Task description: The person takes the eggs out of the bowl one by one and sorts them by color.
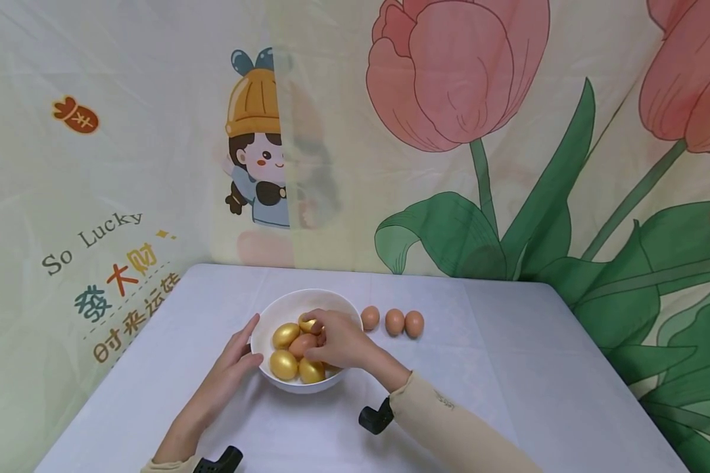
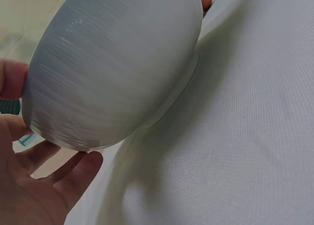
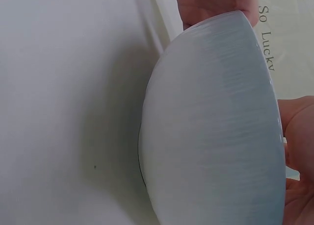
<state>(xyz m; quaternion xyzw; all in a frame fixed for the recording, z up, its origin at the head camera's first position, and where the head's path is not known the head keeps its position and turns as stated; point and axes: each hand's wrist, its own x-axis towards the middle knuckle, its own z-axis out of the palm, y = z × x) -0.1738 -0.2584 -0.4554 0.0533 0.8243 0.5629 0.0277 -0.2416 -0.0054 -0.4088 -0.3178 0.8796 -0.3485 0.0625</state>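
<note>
A white bowl (image 1: 331,301) holds several gold eggs (image 1: 284,364) and a brown egg (image 1: 300,345) among them. From the left, my left hand (image 1: 231,361) grips the bowl's side, thumb near the rim. The left wrist view shows its fingers (image 2: 81,176) against the outer wall. My right hand (image 1: 340,341) reaches over the right rim and pinches the brown egg with its thumb and fingers. A gold egg (image 1: 307,323) lies beneath its forefinger. The right wrist view mostly shows the bowl's outer wall (image 3: 211,127), which hides the eggs.
Three brown eggs (image 1: 394,322) stand in a short row on the white-covered table (image 1: 479,394), just right of the bowl. Behind the table hangs a printed cloth (image 1: 343,249) with tulips and a cartoon figure. A black wrist camera (image 1: 376,416) sits below the right cuff.
</note>
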